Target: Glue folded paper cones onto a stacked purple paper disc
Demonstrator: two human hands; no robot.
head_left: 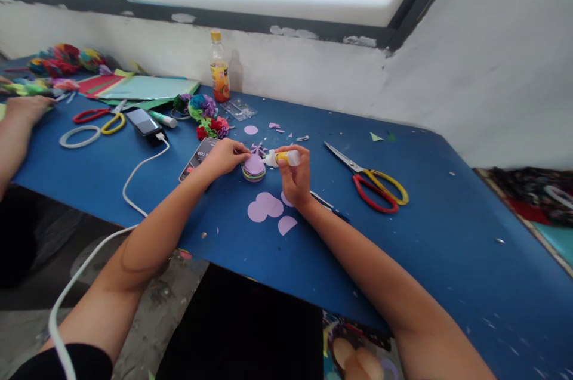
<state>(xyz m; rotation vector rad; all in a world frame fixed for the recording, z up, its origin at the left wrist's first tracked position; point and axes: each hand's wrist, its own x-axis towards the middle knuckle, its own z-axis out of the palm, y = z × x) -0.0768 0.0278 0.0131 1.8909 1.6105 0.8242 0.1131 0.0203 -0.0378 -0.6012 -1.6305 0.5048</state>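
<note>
Blue tabletop (447, 237): disc stack (253, 167) is steadied by left hand (226, 155); glue tube (283, 158) is pinched in right hand (295, 180), nozzle aimed at it.

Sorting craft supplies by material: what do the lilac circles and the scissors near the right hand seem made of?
Lilac circles: probably paper or thin foam, flat, matte, cleanly cut edges. Scissors: shiny metal blades, with glossy red and yellow handles, likely plastic.

Two scissors (373, 180) (101, 119), two phones (144, 122) (198, 157), one bottle (219, 68).
</note>
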